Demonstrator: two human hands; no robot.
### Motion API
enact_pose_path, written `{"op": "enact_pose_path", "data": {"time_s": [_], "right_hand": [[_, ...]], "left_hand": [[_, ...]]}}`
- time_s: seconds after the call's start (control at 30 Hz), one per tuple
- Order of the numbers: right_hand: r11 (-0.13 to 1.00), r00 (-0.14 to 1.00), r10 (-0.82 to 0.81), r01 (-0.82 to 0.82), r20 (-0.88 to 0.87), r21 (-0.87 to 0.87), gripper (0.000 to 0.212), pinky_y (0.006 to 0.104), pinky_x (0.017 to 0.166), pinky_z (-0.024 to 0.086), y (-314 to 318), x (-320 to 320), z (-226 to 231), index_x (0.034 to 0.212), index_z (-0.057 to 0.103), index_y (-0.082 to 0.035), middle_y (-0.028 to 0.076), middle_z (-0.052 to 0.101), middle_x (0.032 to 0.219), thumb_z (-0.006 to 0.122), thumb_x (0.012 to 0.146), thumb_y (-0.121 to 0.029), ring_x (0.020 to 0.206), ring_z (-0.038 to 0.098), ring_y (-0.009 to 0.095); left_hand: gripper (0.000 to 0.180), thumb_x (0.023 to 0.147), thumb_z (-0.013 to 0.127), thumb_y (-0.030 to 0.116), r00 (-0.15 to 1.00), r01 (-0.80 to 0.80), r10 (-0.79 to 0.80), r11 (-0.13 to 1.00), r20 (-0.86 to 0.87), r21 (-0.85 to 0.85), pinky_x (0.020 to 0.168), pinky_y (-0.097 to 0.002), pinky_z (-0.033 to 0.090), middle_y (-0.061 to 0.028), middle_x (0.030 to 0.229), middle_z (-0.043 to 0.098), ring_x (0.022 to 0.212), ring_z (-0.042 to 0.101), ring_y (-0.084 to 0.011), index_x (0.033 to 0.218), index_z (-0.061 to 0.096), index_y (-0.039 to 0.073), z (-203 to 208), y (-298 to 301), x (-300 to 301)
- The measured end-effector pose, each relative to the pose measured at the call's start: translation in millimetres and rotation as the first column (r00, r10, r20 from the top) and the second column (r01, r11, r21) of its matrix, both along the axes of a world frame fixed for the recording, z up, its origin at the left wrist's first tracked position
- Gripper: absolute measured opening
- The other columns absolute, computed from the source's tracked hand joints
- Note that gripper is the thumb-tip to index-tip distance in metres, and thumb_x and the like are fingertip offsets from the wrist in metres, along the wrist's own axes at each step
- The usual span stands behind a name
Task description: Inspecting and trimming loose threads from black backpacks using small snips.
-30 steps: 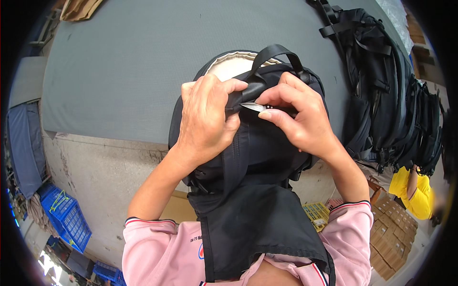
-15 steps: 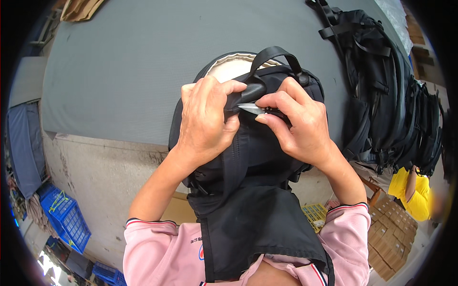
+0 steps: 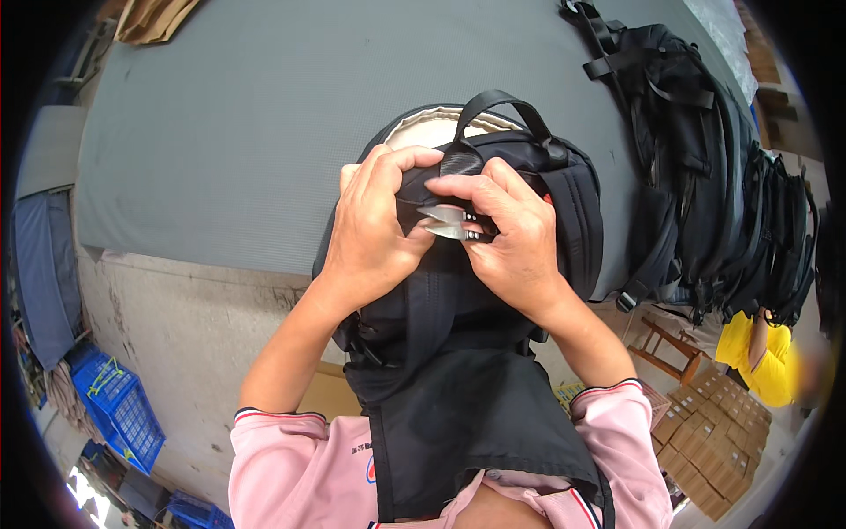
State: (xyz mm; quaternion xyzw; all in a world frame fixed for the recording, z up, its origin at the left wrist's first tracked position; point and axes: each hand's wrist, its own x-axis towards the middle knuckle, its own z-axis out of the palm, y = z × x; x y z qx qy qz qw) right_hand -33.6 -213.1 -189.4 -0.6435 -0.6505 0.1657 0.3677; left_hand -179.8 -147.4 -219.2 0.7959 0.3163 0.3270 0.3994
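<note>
Fingers (image 3: 465, 186) of the right hand (image 3: 518, 242) curl round snips (image 3: 445, 231) pointed leftward.

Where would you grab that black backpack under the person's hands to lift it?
On the backpack, probably the top of its carry loop, from the far side: it arches up with an open gap beneath, while the left hand and the right hand, holding snips with parted blades, occupy the nearer side.
</note>
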Motion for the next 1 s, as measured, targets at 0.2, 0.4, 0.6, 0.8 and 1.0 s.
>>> {"op": "enact_pose_path", "data": {"time_s": [0.2, 0.4, 0.6, 0.8, 1.0], "right_hand": [[0.997, 0.981, 0.041, -0.053, -0.191, -0.059, 0.015, 0.0289, 0.052, 0.043, 1.4, -1.6, 3.3, 0.082, 0.061, -0.004, 0.003, 0.05, 0.07, 0.066, 0.071, 0.005, 0.06, 0.056, 0.016], [0.822, 0.534, 0.174, -0.542, -0.828, -0.177, 0.008, 0.0233, 0.059, 0.039, -31.1, 35.1, 26.9, 0.075, 0.062, -0.002, 0.001, 0.054, 0.073, 0.07, 0.076, -0.004, 0.062, 0.049, 0.009], [0.989, 0.992, -0.07, 0.056, -0.101, -0.138, 0.029, 0.027, 0.057, 0.046, -26.7, 21.4, 16.6, 0.099, 0.057, -0.003, 0.007, 0.052, 0.084, 0.073, 0.075, -0.008, 0.067, 0.055, 0.016], [0.995, 0.994, -0.084, 0.081, -0.064, -0.059, 0.022, 0.0284, 0.053, 0.046, -19.2, 21.2, 14.5, 0.092, 0.059, -0.004, 0.006, 0.053, 0.082, 0.073, 0.074, -0.008, 0.059, 0.057, 0.018], [1.0, 0.987, -0.016, 0.017, 0.159, -0.005, 0.019, 0.0335, 0.048, 0.045, -7.3, 20.2, 19.0, 0.086, 0.059, -0.006, 0.006, 0.051, 0.079, 0.072, 0.073, -0.012, 0.057, 0.058, 0.023]], "left_hand": [[0.056, 0.062, 0.069, -0.001, 1.0, -0.017, 0.017, 1.0, -0.015, -0.023, 0.086, -0.0355, 0.036, -0.0081, 0.107, 0.056, 0.1, 0.053, -0.0262, 0.114, 0.05, 0.006, -2.2, 0.9, -1.3], [0.054, 0.065, 0.075, 0.005, 0.999, -0.054, 0.054, 0.998, 0.002, 0.022, 0.086, -0.0348, 0.039, -0.0076, 0.106, 0.057, 0.097, 0.052, -0.0265, 0.113, 0.052, 0.007, -5.0, 4.8, -0.3], [0.047, 0.068, 0.075, 0.008, 0.996, -0.064, 0.06, 0.996, 0.071, 0.054, 0.081, -0.0328, 0.037, -0.0057, 0.1, 0.058, 0.091, 0.055, -0.0229, 0.11, 0.053, 0.008, -4.2, 3.5, -1.3], [0.022, 0.075, 0.072, 0.01, 0.981, -0.113, 0.117, 0.993, 0.158, -0.034, 0.074, -0.0307, 0.039, -0.0056, 0.088, 0.06, 0.082, 0.055, -0.0206, 0.093, 0.06, 0.007, -7.0, 3.1, -1.5], [0.004, 0.081, 0.065, 0.004, 0.957, -0.109, 0.162, 0.969, 0.241, -0.22, 0.069, -0.0265, 0.041, -0.0037, 0.08, 0.057, 0.074, 0.053, -0.0149, 0.083, 0.062, 0.004, -4.2, 3.7, 3.1]]}}
